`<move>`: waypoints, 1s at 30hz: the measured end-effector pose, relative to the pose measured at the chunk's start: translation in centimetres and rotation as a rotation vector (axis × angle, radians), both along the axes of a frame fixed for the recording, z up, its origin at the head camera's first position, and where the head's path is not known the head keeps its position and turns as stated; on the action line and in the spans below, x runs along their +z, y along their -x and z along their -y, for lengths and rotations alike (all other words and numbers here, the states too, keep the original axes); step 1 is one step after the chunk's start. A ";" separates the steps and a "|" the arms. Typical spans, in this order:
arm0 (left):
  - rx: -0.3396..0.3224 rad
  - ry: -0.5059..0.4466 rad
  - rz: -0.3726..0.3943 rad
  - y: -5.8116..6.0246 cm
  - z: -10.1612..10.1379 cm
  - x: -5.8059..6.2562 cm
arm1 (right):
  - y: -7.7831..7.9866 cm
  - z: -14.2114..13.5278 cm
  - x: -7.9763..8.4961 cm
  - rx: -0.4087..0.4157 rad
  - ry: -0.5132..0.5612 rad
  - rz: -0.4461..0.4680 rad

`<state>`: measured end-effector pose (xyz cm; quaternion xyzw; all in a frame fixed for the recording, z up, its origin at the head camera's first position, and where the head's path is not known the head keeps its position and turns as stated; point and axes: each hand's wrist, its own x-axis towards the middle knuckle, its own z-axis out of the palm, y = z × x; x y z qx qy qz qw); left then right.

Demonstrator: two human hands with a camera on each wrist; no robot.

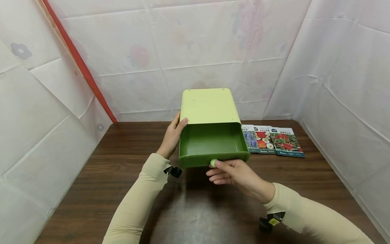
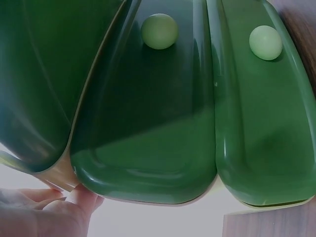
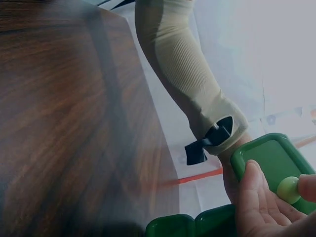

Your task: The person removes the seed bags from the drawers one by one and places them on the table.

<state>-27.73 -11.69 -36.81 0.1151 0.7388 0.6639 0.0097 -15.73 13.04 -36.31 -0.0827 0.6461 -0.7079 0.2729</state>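
A small drawer cabinet (image 1: 210, 105) with a light yellow-green shell stands in the middle of the table. Its dark green top drawer (image 1: 211, 139) is pulled out, and the part of its inside that shows holds nothing. My right hand (image 1: 236, 174) pinches the round, light green knob (image 1: 214, 163) on that drawer's front, thumb on top. At the cabinet's left side, my left hand (image 1: 171, 137) holds the shell, its thumb at the top front corner. Two lower drawers, the middle one (image 2: 153, 108) and the bottom one (image 2: 271, 113), sit closed in the left wrist view.
Several flower-picture packets (image 1: 265, 139) lie overlapping on the dark wooden table (image 1: 122, 152), to the right of the cabinet. White patterned sheeting (image 1: 167, 51) hangs behind and on both sides. A red strip (image 1: 79, 57) runs down the left back corner.
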 end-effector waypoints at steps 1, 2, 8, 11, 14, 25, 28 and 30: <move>-0.001 0.002 -0.002 0.0 0.0 0.0 | 0.2 0.0 0.0 0.000 -0.001 0.000; -0.003 0.001 -0.001 0.0 0.0 0.0 | 0.3 0.0 0.1 0.002 0.000 -0.001; -0.022 -0.025 0.015 -0.1 0.2 0.1 | 1.2 0.1 0.5 0.002 0.000 -0.012; -0.025 -0.039 0.023 0.0 0.2 0.2 | 1.7 0.1 0.6 0.001 -0.001 -0.026; -0.022 -0.044 0.023 0.1 0.2 0.2 | 2.3 0.2 0.6 -0.012 0.001 -0.032; -0.016 -0.050 0.066 0.1 0.0 0.8 | 4.7 0.8 0.9 -0.066 0.014 -0.056; -0.030 -0.059 0.070 0.1 0.0 0.8 | 5.3 1.0 0.9 -0.073 0.016 -0.071; -0.037 -0.059 0.070 0.1 0.1 0.8 | 5.6 1.1 0.9 -0.081 0.018 -0.074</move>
